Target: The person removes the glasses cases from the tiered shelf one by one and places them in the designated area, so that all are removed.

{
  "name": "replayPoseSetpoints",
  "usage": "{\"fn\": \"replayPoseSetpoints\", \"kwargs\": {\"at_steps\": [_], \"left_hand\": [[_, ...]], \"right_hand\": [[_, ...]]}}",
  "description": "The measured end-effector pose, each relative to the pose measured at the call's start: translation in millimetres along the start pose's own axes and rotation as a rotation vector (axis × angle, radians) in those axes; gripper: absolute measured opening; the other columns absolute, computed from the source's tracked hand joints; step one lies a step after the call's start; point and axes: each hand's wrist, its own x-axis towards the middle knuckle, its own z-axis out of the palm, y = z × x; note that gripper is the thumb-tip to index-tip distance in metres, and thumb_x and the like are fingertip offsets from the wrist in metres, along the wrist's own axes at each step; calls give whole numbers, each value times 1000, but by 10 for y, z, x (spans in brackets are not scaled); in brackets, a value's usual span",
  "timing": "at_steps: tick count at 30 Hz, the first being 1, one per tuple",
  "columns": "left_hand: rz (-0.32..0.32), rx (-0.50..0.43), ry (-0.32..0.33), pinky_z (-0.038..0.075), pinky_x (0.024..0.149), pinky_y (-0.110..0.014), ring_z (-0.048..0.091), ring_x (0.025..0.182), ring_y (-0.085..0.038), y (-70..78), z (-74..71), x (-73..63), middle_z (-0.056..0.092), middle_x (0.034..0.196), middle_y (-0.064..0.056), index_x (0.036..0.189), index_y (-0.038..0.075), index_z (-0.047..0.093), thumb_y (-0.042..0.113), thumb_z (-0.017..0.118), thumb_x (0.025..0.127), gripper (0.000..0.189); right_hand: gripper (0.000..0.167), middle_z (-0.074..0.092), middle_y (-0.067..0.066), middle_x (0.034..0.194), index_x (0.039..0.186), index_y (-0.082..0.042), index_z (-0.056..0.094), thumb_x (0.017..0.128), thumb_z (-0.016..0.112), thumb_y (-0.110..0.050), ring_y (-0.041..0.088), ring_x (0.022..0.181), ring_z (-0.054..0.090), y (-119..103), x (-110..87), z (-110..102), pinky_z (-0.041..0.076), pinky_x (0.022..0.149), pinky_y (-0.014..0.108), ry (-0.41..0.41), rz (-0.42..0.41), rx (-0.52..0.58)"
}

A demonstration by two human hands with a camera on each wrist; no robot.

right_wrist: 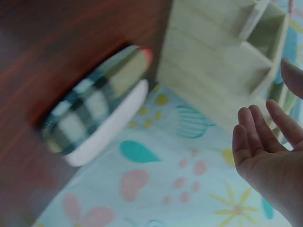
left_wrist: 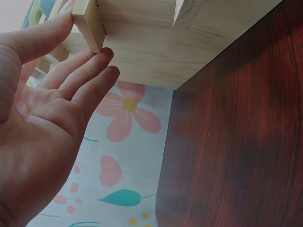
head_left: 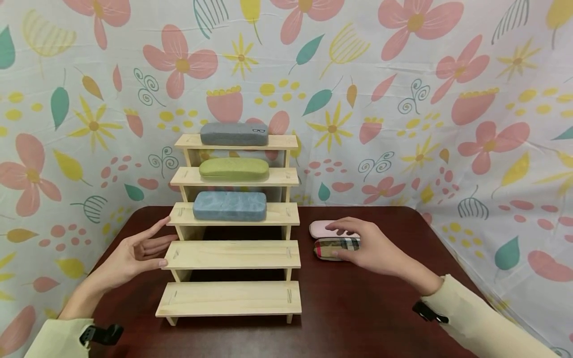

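Observation:
A stepped wooden rack (head_left: pixel 233 254) stands on the table. My left hand (head_left: pixel 139 256) grips its left side, with a board end (left_wrist: pixel 88 26) between thumb and fingers in the left wrist view. A grey glasses case (head_left: pixel 233 134), a green glasses case (head_left: pixel 234 169) and a blue glasses case (head_left: pixel 230 206) lie on its upper three steps. To the right of the rack, my right hand (head_left: pixel 373 246) hovers near a plaid case (head_left: pixel 329 248) and a pale pink case (head_left: pixel 320 228). In the right wrist view its fingers are loosely bent, holding nothing.
The dark wooden table (head_left: pixel 349 313) extends around the rack. A flower-printed cloth (head_left: pixel 358 99) hangs behind and along both sides. The two lower steps of the rack carry no case.

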Motion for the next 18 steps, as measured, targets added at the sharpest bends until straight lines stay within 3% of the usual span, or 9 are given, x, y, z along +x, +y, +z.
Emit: {"fn": "replayPoseSetpoints", "kwargs": {"at_steps": [3,9,18], "left_hand": [[-2,-1,-1,62,87,-37,56,137,-12,-1,0,-1,57,152,-2,170,6,16,-19,65,94,93],[10,-1,-4,62,86,-37,56,137,-13,-8,7,-2,57,152,-3,169,5,17,-20,66,94,93],[23,-12,-8,62,87,-38,56,137,-15,-8,4,3,55,153,-7,169,4,16,-21,65,94,93]], "right_hand": [[48,69,-14,119,130,-20,73,86,92,-19,10,104,64,-150,103,-11,56,89,39,17,-34,24],[45,71,-11,114,125,-16,75,84,93,-16,11,100,64,-404,333,27,54,87,34,53,-91,73],[58,67,13,137,141,-1,66,89,88,-17,28,120,66,-565,670,226,53,101,45,16,-108,144]]}}
